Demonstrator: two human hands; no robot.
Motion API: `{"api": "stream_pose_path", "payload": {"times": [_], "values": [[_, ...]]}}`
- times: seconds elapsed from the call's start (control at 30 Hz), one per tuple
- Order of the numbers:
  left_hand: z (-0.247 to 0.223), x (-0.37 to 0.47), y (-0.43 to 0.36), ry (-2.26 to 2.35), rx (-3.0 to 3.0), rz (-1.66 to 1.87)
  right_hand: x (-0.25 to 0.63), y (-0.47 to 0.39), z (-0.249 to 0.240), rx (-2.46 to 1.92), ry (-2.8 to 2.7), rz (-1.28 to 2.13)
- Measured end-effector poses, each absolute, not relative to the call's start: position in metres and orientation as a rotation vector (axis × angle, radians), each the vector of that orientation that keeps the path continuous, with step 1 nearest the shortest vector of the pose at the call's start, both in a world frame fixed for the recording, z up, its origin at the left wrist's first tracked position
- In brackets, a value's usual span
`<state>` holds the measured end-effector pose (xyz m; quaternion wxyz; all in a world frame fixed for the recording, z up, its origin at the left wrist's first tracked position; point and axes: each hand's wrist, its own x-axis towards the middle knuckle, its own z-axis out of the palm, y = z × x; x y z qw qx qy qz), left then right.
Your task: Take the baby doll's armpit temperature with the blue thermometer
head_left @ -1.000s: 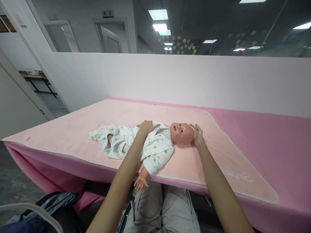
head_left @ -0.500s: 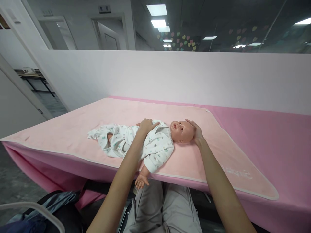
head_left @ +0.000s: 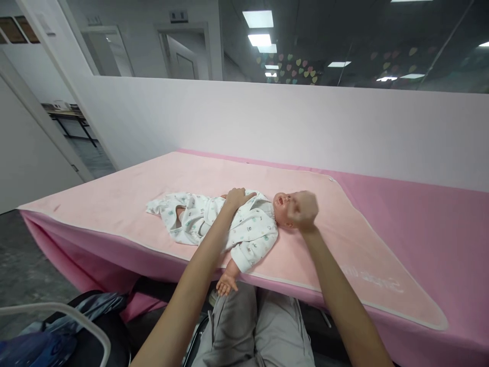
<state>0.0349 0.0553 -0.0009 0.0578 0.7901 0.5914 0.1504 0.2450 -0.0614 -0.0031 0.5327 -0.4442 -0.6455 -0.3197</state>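
Observation:
A baby doll (head_left: 253, 230) in a white printed outfit lies on its back on a peach mat (head_left: 126, 186), head toward the right. My left hand (head_left: 238, 197) rests on the doll's chest and belly, fingers laid over the cloth and thumb apart. Over the doll's head is my right hand (head_left: 305, 209), smeared by motion. It covers the crown and part of the face, and its fingers cannot be made out. One doll arm (head_left: 227, 281) hangs over the mat's front edge toward my knees.
A pink cloth (head_left: 431, 229) covers the table under the mat. Behind it rises a white wall (head_left: 267, 122) with a glass window above. At lower left a chair with a pale curved rail (head_left: 76, 312) carries dark blue fabric. My knees are under the table edge.
My right hand has moved from the top of the doll's head leftward over it, toward the face. My left hand stays on the doll's torso. The whole view has shifted slightly.

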Motion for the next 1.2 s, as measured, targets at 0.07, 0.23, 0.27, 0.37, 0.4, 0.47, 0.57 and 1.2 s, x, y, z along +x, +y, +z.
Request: {"api": "stream_pose_path", "payload": {"times": [0.07,0.23,0.27,0.37,0.4,0.47,0.57,1.2], "values": [[-0.002,0.035,0.055,1.787,2.426,0.472,0.215,-0.064,-0.005,-1.027,-1.946,-0.839],[-0.003,0.034,0.052,1.774,2.502,0.524,0.169,-0.061,-0.009,-1.376,-2.288,-0.746],[-0.002,0.034,0.052,1.765,2.512,0.532,0.166,-0.060,-0.007,-1.482,-2.262,-0.701],[-0.002,0.034,0.051,1.748,2.519,0.555,0.158,-0.056,0.000,-1.695,-2.205,-0.561],[-0.002,0.033,0.051,1.742,2.520,0.565,0.156,-0.054,0.003,-1.737,-2.190,-0.515],[-0.002,0.032,0.050,1.723,2.526,0.588,0.152,-0.050,0.005,-1.791,-2.160,-0.431],[-0.002,0.031,0.050,1.705,2.524,0.604,0.149,-0.046,0.004,-1.810,-2.116,-0.340],[0.009,0.028,0.042,0.357,1.207,1.294,0.171,-0.072,0.047,-0.990,-0.948,-0.075]]}}
